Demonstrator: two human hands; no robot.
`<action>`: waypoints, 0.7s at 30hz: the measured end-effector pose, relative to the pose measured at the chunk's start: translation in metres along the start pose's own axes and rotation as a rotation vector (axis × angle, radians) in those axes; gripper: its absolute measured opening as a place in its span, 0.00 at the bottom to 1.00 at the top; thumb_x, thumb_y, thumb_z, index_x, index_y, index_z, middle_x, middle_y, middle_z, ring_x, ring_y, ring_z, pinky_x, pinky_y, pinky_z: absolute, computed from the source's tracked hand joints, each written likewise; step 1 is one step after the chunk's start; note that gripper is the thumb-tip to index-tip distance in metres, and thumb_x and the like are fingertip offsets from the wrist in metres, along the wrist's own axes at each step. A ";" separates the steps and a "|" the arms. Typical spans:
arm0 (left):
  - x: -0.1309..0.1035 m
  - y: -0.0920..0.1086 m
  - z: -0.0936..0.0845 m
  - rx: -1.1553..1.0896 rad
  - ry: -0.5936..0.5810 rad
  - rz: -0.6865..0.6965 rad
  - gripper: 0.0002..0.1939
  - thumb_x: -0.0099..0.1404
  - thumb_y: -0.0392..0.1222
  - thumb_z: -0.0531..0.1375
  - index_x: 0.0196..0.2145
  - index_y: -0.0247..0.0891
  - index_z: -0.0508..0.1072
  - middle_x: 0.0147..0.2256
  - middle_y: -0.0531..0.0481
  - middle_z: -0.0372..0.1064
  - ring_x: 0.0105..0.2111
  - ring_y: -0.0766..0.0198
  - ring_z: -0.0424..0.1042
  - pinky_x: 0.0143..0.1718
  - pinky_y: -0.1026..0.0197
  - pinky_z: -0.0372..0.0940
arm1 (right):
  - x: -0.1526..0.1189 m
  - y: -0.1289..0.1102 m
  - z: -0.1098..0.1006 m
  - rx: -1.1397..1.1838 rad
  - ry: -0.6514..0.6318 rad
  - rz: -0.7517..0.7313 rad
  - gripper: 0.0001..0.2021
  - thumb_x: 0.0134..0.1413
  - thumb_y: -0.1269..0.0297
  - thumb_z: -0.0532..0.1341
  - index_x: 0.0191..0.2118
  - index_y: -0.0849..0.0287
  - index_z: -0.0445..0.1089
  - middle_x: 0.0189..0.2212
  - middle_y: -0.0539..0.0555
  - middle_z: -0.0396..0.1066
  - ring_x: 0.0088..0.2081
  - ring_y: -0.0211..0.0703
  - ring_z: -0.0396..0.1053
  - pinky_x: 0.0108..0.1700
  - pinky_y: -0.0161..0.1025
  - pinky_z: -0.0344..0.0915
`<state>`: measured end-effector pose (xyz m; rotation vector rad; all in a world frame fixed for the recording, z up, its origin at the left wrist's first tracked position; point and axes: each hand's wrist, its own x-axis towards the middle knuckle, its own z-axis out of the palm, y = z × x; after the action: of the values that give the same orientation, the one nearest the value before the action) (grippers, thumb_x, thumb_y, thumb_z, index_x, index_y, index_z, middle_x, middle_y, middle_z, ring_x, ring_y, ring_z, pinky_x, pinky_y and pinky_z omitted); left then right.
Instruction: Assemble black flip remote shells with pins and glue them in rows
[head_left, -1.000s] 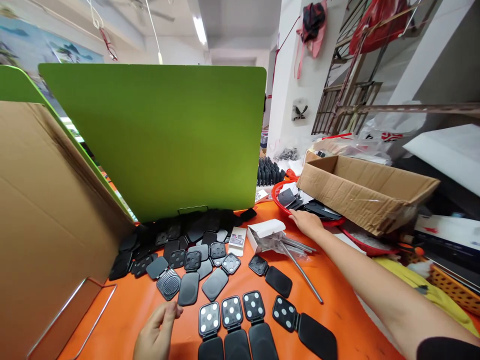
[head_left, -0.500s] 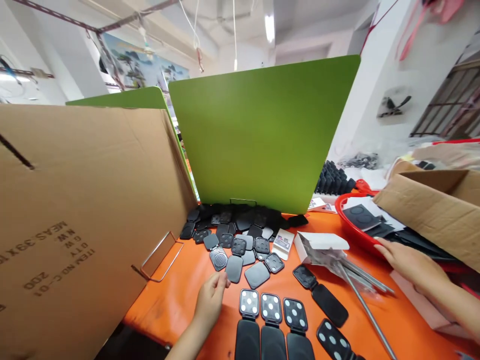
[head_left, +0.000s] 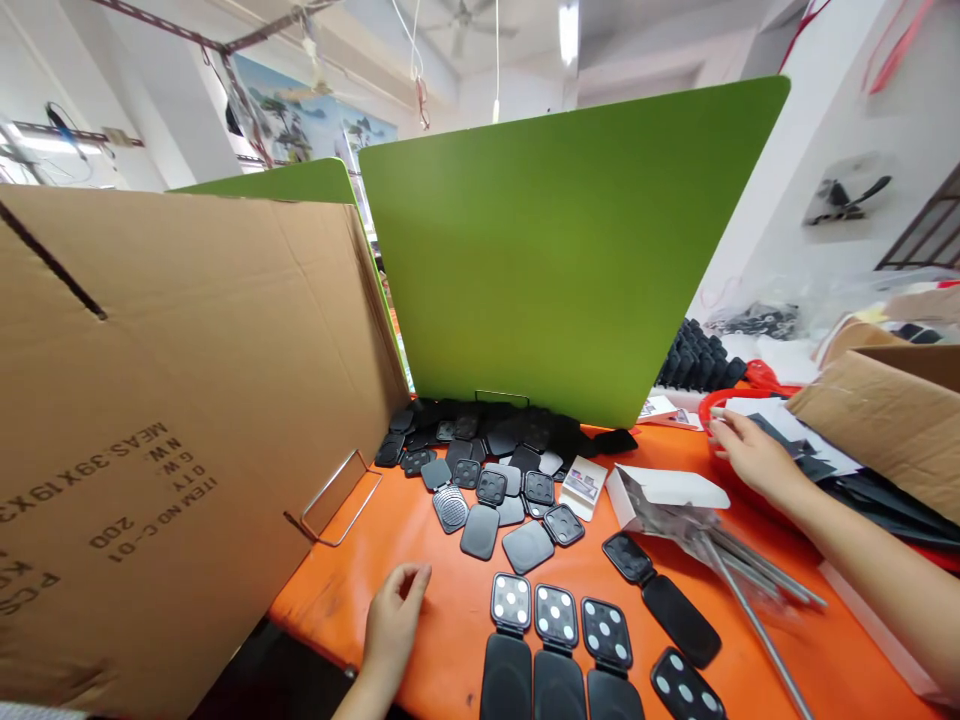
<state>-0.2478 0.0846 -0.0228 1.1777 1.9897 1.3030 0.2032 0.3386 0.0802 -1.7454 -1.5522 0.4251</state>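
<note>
My left hand rests over the front edge of the orange table, thumb and fingers curled close together; whether something small is between them is hidden. Over the left rim of the red basin, my right hand reaches with fingers apart and nothing visible in it. Black sheets and white paper lie in the basin. Between my hands, black hinged pieces with white dots stand in a row. Behind them is a heap of loose black plates.
A large cardboard box stands at the left, beside a wire stand. A green board rises behind the heap. An open white box with metal rods lies right of centre; another cardboard box sits over the basin.
My right hand has moved up and away along the basin rim. My left hand has drawn back from the black plates toward the table edge. The view has shifted slightly.
</note>
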 end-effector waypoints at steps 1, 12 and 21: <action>-0.001 -0.001 0.000 0.012 0.009 0.000 0.23 0.56 0.63 0.55 0.25 0.38 0.70 0.24 0.50 0.69 0.28 0.57 0.69 0.32 0.60 0.64 | 0.004 -0.008 0.005 0.117 -0.028 0.057 0.23 0.57 0.58 0.52 0.55 0.62 0.60 0.53 0.64 0.64 0.41 0.47 0.71 0.37 0.36 0.69; 0.034 0.012 -0.009 0.234 -0.055 0.222 0.16 0.62 0.52 0.52 0.33 0.40 0.74 0.34 0.46 0.74 0.36 0.55 0.73 0.38 0.57 0.68 | 0.057 -0.052 0.030 0.456 0.003 0.193 0.23 0.61 0.63 0.50 0.61 0.59 0.51 0.57 0.64 0.56 0.26 0.30 0.67 0.26 0.27 0.65; 0.229 0.124 -0.030 1.082 0.020 0.642 0.15 0.63 0.38 0.52 0.46 0.35 0.71 0.46 0.40 0.68 0.44 0.51 0.66 0.41 0.54 0.62 | 0.070 -0.064 0.050 0.589 -0.006 0.200 0.14 0.59 0.60 0.51 0.50 0.54 0.59 0.52 0.59 0.62 0.23 0.28 0.65 0.25 0.27 0.65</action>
<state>-0.3387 0.2875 0.1151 2.4237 2.4874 0.3307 0.1393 0.4197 0.1088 -1.4278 -1.1029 0.8868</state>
